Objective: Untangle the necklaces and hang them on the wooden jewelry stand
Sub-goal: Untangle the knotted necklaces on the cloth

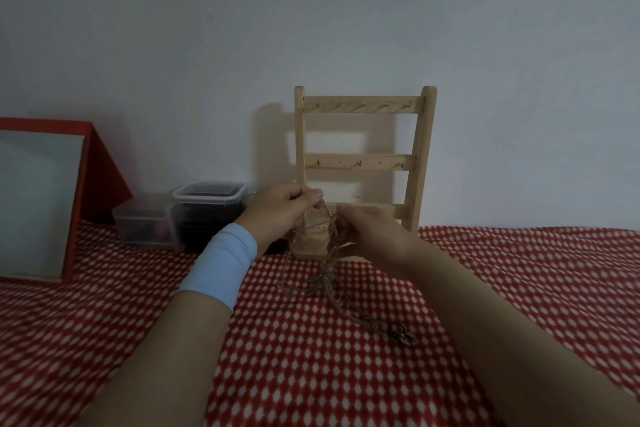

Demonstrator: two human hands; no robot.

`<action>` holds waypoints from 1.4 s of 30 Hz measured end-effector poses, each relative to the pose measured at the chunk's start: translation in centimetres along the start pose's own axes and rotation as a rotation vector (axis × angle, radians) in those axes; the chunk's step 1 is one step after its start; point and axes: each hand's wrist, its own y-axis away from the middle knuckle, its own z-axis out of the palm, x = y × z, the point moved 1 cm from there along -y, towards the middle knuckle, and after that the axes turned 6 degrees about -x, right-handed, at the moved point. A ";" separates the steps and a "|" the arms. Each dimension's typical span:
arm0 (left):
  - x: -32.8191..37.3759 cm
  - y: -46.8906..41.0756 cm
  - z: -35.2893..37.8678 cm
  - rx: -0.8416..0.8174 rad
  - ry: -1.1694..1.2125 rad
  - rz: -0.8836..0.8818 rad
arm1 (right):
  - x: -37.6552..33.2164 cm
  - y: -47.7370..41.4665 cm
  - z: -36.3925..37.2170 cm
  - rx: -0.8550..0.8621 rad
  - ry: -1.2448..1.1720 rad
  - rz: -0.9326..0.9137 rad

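Red diamond-print cloth (311, 374) under wooden stand (362, 163), pale wall (311, 10) behind.

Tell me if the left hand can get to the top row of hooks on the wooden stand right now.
Probably yes. The left hand pinches the tangled necklaces right in front of the wooden stand, and nothing lies between it and the top hooks.

Home rm, checked red cloth (519, 270), mirror (34, 204), plastic tubs (207, 198), plain wall (311, 28)
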 end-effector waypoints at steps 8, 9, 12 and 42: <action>-0.5 0.2 -1.5 0.057 -0.058 -0.022 | -0.8 1.0 -1.2 -0.051 -0.305 -0.042; -0.3 0.2 -1.6 0.062 -0.090 -0.012 | -0.7 1.0 -1.4 -0.042 -0.284 -0.052; 0.0 0.3 -2.1 0.065 -0.285 0.024 | -0.4 0.7 -1.7 0.050 -0.081 -0.042; 1.1 0.6 -1.6 -0.130 -0.154 0.021 | -0.9 0.8 -1.1 -0.049 0.632 0.069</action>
